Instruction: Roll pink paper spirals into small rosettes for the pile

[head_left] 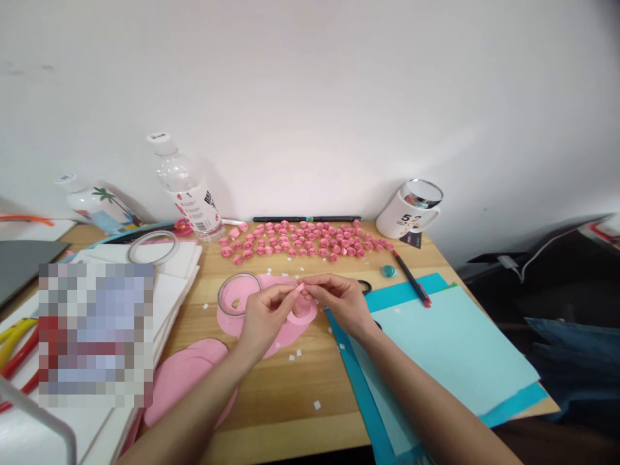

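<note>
My left hand (267, 315) and my right hand (341, 302) meet over the middle of the wooden table, fingertips pinched on a narrow pink paper strip (301, 288). A curved length of the strip hangs in a loop below my fingers. Beneath lie pink paper pieces (285, 337), with a tape roll (220, 298) resting on them left of my left hand. Beyond my hands are many small rolled pink paper coils (285, 246), spread in rows. Black-handled scissors (367, 286) are partly hidden behind my right hand.
Blue paper sheets (450, 349) lie on the right, near a black pen (411, 278) and a small teal item (389, 271). A white mug (407, 210) and a plastic bottle (191, 194) stand by the wall. Pink paper rounds (181, 378) and stacked white sheets (177, 284) occupy the left.
</note>
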The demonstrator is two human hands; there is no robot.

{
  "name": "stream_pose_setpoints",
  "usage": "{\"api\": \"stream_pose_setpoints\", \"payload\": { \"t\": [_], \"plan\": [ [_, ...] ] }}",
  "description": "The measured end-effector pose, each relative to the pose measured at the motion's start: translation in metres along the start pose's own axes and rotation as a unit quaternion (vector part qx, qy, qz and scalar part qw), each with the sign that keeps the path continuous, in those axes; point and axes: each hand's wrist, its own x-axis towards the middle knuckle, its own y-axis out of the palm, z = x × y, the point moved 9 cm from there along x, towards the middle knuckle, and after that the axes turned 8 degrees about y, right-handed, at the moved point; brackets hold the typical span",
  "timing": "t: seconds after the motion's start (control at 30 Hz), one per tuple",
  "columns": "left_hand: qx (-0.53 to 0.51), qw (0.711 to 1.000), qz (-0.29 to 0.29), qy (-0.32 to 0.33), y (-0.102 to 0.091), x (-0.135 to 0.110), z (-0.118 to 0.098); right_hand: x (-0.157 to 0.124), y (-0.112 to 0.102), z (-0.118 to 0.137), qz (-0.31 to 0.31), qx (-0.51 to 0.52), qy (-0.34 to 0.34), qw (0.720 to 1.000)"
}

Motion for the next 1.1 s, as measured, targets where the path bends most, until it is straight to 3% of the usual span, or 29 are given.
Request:
{"api": "stream_pose_setpoints", "payload": {
  "t": [0.37, 0.53, 0.67, 1.1],
  "plan": [
    [0.017, 0.999, 0.022, 0.026, 0.0028, -0.0005, -0.0037, -0.0005, -0.0002, -0.0028, -0.002, 0.056, 0.015, 0.998],
    [0.005, 1.000, 0.010, 0.026, 0.0012, -0.0002, -0.0023, -0.0006, -0.0054, -0.0020, -0.028, 0.017, 0.015, 0.999],
    [-0.002, 1.000, -0.006, 0.004, -0.0021, 0.0004, 0.0033, -0.0010, -0.0016, -0.0020, -0.010, -0.009, 0.029, 0.999],
    [0.003, 1.000, 0.002, 0.015, -0.0008, 0.0001, -0.0018, -0.0013, -0.0010, -0.0007, -0.007, 0.015, 0.016, 1.000]
  ]
}}
